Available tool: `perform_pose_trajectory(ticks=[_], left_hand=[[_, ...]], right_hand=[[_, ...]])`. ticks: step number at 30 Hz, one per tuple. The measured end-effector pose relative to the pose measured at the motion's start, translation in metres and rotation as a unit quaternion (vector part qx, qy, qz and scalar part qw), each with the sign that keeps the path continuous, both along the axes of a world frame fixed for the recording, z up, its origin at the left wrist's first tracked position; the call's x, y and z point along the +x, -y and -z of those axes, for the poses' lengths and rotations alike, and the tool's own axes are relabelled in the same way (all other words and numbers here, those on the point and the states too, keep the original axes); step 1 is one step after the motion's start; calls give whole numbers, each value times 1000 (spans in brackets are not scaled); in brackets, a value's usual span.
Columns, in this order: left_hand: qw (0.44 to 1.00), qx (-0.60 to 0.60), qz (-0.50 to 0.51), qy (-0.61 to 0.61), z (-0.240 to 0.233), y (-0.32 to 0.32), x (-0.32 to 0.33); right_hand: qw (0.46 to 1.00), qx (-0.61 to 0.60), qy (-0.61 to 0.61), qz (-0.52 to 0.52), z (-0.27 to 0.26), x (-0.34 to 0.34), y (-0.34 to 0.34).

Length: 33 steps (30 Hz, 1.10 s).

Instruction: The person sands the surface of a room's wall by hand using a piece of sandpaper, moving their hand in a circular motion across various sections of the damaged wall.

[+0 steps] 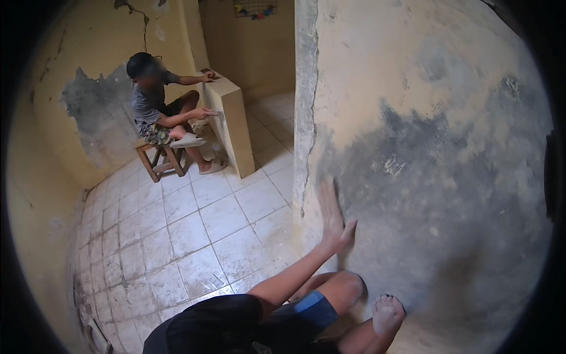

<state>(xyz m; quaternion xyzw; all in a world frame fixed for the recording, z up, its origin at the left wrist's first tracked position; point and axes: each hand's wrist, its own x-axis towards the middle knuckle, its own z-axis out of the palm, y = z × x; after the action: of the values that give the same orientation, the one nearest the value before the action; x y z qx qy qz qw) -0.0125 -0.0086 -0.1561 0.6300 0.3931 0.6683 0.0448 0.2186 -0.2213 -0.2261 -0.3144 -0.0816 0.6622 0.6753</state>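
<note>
Palm towards the worn plaster wall (424,194), my left hand (334,217) lies near the wall's left edge, its fingers stretched upward and its thumb apart. It holds nothing visible. My right hand (388,313), pale with dust, is curled at the wall low in the picture, right of my bent knee (347,287). Whether something is held under its fingers cannot be told. Cream paint on the wall gives way to rough grey patches about both hands. A bare grey strip (306,97) runs up the wall's left edge.
A co-worker (148,101) sits on a wooden stool (161,161), one hand on top of a low yellow partition (234,128) and the other holding a small object at its side. White floor tiles (199,230) bear dirt. The yellow back wall (106,40) is cracked.
</note>
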Motion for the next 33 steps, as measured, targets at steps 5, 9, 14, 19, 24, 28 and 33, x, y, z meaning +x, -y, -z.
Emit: perform_pose_trajectory(ticks=[5, 9, 14, 19, 24, 28, 33], left_hand=[[993, 102, -49, -34, -143, -27, 1], [992, 108, -9, -70, -86, -23, 1], [995, -39, 21, -94, 75, 16, -6], [997, 56, 1, -52, -44, -9, 3], [983, 153, -56, -81, -206, -20, 6], [982, 153, -25, -104, -165, -8, 17], [994, 53, 32, -88, 5, 30, 21]], right_hand=[[1000, -5, 4, -9, 23, 13, 3], [996, 72, -8, -58, 31, 15, 2], [998, 33, 28, -40, 1, -1, 1], [1000, 7, -7, -5, 10, 10, 3], [999, -34, 0, 31, 5, 0, 4], [999, 31, -43, -7, 17, 6, 6], [999, 20, -31, -21, 20, 10, 0]])
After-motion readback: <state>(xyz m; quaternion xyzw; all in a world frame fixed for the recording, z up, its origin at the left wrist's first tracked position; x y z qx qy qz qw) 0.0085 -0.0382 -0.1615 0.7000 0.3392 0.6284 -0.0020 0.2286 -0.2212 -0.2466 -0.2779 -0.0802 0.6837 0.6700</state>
